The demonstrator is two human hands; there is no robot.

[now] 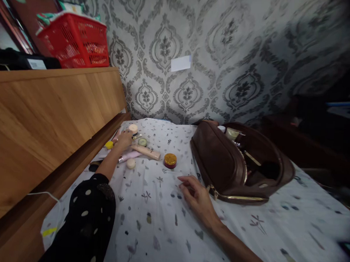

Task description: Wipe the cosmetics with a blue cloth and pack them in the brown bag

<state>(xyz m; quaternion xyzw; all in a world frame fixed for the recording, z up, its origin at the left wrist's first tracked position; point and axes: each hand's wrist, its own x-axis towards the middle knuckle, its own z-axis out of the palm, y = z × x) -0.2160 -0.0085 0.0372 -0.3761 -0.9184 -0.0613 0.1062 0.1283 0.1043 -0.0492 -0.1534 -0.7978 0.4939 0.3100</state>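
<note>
On the white sheet [157, 239], near the wooden board [61, 117], left hand [124, 140] down close to a jar with a pale lid [133, 128] and a little shiny gold thing [136, 137]. Fingers partly hidden; cannot tell if pinching either one. Close by, a green pot [142, 142], a long beige tube [147, 152] and a pinkish tube [130, 156]. Right hand [196, 196] empty, fingers loosely bent and apart, just beside the open brown bag [211, 156]. Between both hands, a pot with a gold lid [170, 160].

As a guess: jar hard, light, maybe slippery, so best held around the side. Beige tube probably softer, best taken by the middle without a hard squeeze. Bag likely floppy and heavier, best lifted from below.
</note>
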